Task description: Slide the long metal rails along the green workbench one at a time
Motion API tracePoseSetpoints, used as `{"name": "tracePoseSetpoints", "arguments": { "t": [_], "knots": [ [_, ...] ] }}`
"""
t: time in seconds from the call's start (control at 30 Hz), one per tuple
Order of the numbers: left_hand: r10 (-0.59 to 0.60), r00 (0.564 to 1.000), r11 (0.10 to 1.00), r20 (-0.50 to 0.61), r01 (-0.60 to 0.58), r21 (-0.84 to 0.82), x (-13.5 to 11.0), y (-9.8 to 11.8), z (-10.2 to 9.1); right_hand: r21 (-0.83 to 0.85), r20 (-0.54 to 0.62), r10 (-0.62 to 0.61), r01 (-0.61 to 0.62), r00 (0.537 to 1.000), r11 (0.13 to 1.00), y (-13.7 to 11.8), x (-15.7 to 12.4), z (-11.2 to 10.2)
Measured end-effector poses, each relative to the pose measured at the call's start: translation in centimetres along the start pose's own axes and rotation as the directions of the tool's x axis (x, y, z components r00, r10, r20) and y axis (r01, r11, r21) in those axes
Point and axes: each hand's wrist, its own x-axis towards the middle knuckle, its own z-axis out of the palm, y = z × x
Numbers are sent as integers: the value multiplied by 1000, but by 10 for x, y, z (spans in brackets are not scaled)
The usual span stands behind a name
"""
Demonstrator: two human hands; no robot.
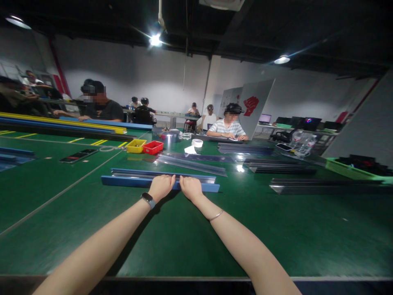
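A blue channel-shaped profile strip (129,180) lies crosswise on the green table (172,241) in front of me, with a clear or silvery strip (138,175) showing along its inside. My left hand (162,187) is closed over the near wall of the blue profile, around its middle. Close beside it, my right hand (190,188) grips the same wall, fingers curled over the edge. The two fists nearly touch. My fingertips are hidden behind the knuckles. Just beyond lies a long transparent strip (193,165), apart from my hands.
Small yellow (136,146) and red (153,147) trays stand beyond the profile, near a white tape roll (197,143). Dark profiles (279,166) lie to the right, by a green basket (346,170). A phone (79,155) and long yellow profiles (61,123) lie left. Co-workers sit across the table.
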Motion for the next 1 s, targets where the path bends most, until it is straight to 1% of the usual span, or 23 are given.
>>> {"name": "tracePoseSetpoints", "arguments": {
  "t": [0.3,0.57,0.73,0.9,1.0],
  "knots": [
    [1,1000,1000,-10,-1,-3,0,-1,1,69,-44,8,-5,999,998,1,0,2],
    [3,1000,1000,-6,-3,-9,-2,-1,0,61,-41,4,-1,999,998,0,0,0],
    [7,1000,1000,0,-7,-8,-1,-1,-1,46,-51,40,-37,998,998,-1,0,0],
    [19,1000,1000,3,-19,-6,-1,-1,-1,35,-69,13,-11,998,999,-1,1,0],
    [18,1000,1000,-1,-18,-2,-1,-1,-1,28,-48,14,-13,999,1000,0,1,-1]
  ]
}}
